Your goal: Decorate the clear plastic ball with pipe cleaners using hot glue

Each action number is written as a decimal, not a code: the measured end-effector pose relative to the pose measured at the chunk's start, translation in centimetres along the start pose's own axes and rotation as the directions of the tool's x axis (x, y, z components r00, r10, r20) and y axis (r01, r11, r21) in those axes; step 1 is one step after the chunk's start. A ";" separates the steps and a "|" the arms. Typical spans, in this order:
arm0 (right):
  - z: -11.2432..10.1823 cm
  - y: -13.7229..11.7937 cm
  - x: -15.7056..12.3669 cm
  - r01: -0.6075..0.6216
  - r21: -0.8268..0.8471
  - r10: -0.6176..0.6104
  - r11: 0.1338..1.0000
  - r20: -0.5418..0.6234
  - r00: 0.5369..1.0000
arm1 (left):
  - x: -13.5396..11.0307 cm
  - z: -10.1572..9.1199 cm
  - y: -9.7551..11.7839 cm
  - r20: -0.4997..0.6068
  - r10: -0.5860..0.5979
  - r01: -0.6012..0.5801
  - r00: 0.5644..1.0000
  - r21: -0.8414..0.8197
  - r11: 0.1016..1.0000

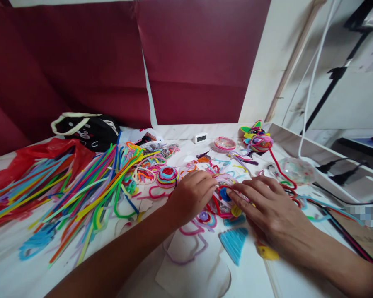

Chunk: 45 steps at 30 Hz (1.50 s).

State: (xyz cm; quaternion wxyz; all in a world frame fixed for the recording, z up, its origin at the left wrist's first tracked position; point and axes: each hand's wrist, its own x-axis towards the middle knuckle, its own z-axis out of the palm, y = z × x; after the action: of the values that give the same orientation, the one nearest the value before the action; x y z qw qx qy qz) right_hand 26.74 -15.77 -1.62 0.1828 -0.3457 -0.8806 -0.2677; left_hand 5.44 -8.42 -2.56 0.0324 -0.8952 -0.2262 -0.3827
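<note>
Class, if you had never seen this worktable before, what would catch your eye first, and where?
Probably the fan of bright pipe cleaners on the left, beside a red plastic bag. Next, the left hand and right hand, close together at a blue disc near the middle. Dark red sheeting hangs behind.

Two hands, one round blue disc, one plainly visible blue triangle, one animal-like figure, one black bag, one red plastic bag, one white timer, two black plugs; pipe cleaners, too many to count
</note>
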 end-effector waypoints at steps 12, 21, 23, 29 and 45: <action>0.0 0.0 0.1 -0.011 0.019 0.011 1.000 0.009 1.000 | 0.6 -0.5 -0.4 0.223 0.080 -0.107 0.972 0.108 0.988; 0.2 0.0 0.1 -0.007 0.034 0.007 0.999 0.007 1.000 | 0.8 -0.4 -0.8 0.276 0.084 -0.127 0.957 0.140 0.982; 0.2 -0.1 0.1 -0.006 0.032 0.006 0.999 0.008 1.000 | 0.9 -0.5 -0.8 0.265 0.100 -0.150 0.959 0.174 0.973; 0.4 -0.1 0.0 -0.010 0.032 0.010 0.999 -0.002 1.000 | 1.3 -0.8 -0.8 0.262 0.136 -0.208 0.955 0.268 0.941; -0.2 0.0 0.2 -0.016 0.038 0.016 0.999 0.002 1.000 | 1.1 0.4 -0.9 0.185 0.140 -0.203 0.973 0.393 0.897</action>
State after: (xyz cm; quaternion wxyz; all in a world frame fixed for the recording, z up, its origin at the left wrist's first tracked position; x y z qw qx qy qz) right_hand 26.66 -15.80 -1.39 0.1908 -0.3492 -0.8829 -0.2494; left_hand 6.03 -7.09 -2.19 0.2351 -0.9115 -0.2231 -0.2532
